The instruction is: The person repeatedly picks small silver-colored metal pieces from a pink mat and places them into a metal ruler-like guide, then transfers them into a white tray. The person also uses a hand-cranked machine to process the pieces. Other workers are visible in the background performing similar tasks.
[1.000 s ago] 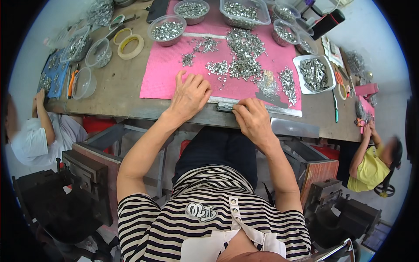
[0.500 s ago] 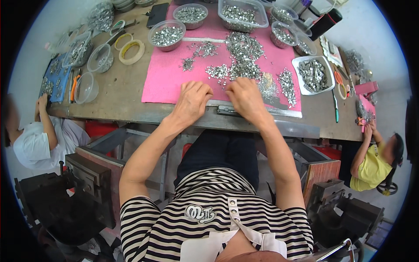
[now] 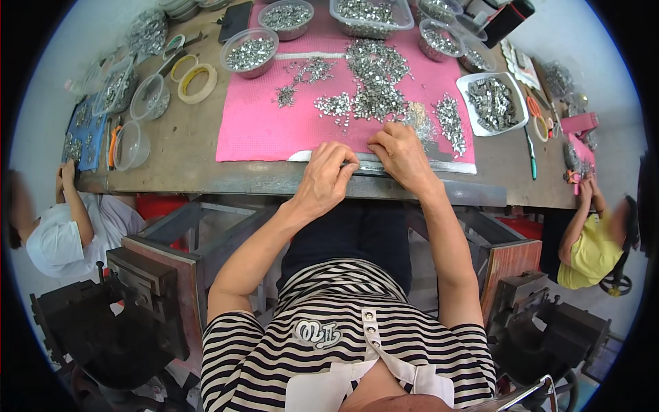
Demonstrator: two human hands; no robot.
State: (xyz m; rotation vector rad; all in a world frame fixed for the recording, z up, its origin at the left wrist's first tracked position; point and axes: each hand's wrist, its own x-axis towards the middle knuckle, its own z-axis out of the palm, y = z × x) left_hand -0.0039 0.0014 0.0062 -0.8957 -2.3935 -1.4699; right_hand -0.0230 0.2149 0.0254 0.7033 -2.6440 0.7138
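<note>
My left hand [image 3: 325,176] is at the table's front edge, its thumb and fingers pinched together over a narrow grey metal strip [image 3: 371,166]. My right hand [image 3: 403,155] is just right of it and slightly farther in, also pinched, near the edge of the pink mat [image 3: 257,130]. Whatever sits in either pinch is too small to make out. Just beyond my hands lies a heap of small silvery metal pieces [image 3: 377,99]. A bundle of thin wire-like pins [image 3: 417,120] lies beside my right hand, with another pile of metal pieces [image 3: 449,123] farther right.
Clear tubs of metal parts [image 3: 250,53] line the back. A white dish [image 3: 491,103] of darker parts stands right, near a green-handled tool [image 3: 533,163]. Tape rolls [image 3: 198,84] lie left. Co-workers sit at the left [image 3: 62,230] and right [image 3: 590,247].
My left hand has moved right and nearer to me, toward the front edge. My right hand has shifted slightly right. The whole view has tilted a little.
</note>
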